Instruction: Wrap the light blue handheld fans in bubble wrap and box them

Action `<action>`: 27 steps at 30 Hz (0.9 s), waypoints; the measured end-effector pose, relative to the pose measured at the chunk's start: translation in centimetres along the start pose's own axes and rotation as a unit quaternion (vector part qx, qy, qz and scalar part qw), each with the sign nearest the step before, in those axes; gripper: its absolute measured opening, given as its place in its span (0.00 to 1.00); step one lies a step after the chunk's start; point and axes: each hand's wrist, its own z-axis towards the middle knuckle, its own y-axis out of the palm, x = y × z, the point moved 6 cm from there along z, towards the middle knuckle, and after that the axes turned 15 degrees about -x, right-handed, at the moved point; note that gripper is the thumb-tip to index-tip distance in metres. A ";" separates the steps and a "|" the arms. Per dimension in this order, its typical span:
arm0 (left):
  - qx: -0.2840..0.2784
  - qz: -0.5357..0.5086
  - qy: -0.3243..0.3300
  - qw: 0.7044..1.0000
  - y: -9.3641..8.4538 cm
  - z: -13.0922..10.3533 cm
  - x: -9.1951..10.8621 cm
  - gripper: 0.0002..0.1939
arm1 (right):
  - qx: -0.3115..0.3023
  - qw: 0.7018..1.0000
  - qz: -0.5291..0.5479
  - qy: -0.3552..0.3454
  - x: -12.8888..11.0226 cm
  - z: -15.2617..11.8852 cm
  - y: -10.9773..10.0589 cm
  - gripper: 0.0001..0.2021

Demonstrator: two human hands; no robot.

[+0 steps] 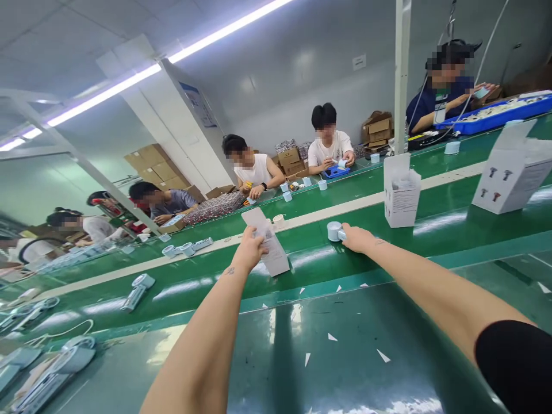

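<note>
My left hand (250,249) grips a narrow white carton (275,256) by its upper side. The carton stands tilted on the green conveyor belt, its top flap raised. Over to the right, my right hand (357,238) is closed on the short handle of a light-blue handheld fan (333,231) with a round, drum-shaped head. The fan is at the belt surface, apart from the carton; my fingers partly hide its handle.
Two more open white cartons, one mid-right (401,198) and one far right (511,178), stand on the belt. Several light-blue fans (138,290) lie leftward. White paper scraps (383,356) dot the near table (345,385). Co-workers (330,146) sit across the belt; a blue tray (495,117) is beyond.
</note>
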 end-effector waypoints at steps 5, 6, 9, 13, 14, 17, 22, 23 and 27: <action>-0.006 -0.002 0.017 1.000 -0.3 -2.4 2.0 0.21 | -0.050 0.971 0.220 -0.074 -1.8 -5.1 0.2 0.42; 0.011 -0.008 0.019 1.000 -0.9 -4.2 2.5 0.24 | -0.086 0.942 0.309 -0.097 -2.6 -6.5 0.7 0.43; 0.108 -0.053 -0.028 0.992 -2.7 -13.5 2.3 0.15 | -0.192 0.848 0.471 -0.148 -5.2 -10.9 2.5 0.30; 0.109 -0.127 -0.316 0.934 1.5 -34.0 -1.2 0.14 | -0.305 0.782 0.524 -0.144 -8.5 -16.3 5.6 0.14; 0.049 -0.157 -0.420 0.893 4.3 -39.9 -1.6 0.14 | -0.325 0.775 0.525 -0.138 -9.5 -17.5 6.5 0.13; -0.139 -0.254 -0.549 0.784 13.9 -54.2 2.3 0.10 | -0.373 0.755 0.519 -0.145 -13.2 -20.9 9.6 0.12; -0.243 -0.332 -0.538 0.736 24.2 -61.7 11.0 0.07 | -0.491 0.719 0.455 -0.188 -20.6 -27.4 17.2 0.11; -0.251 -0.336 -0.530 0.737 25.2 -61.9 11.5 0.07 | -0.519 0.700 0.453 -0.192 -21.6 -28.7 18.9 0.12; -0.259 -0.362 -0.513 0.734 27.2 -62.5 11.3 0.10 | -0.608 0.609 0.487 -0.149 -23.1 -32.7 25.0 0.19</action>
